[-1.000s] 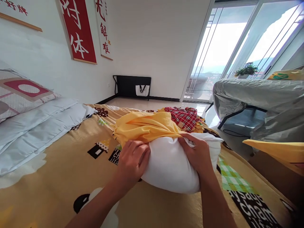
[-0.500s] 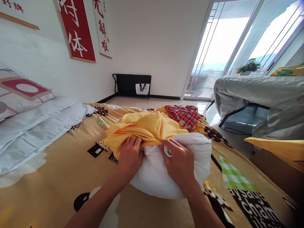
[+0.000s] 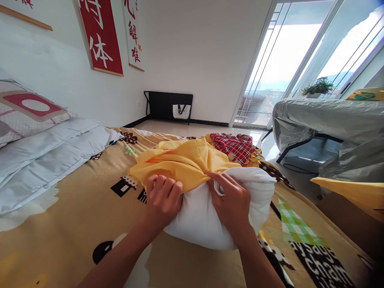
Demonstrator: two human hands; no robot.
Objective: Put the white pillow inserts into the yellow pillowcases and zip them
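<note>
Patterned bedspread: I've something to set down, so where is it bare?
The widest bare patch of bedspread lies between the white pillows and the left forearm. A smaller one lies right of the right forearm, at the green-checked print. The middle is crowded: left hand, right hand, yellow cloth and white cushion meet there, red plaid cloth just beyond.

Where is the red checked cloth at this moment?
In the head view, the red checked cloth lies on the bed, right of centre, just beyond the held yellow cloth.
</note>
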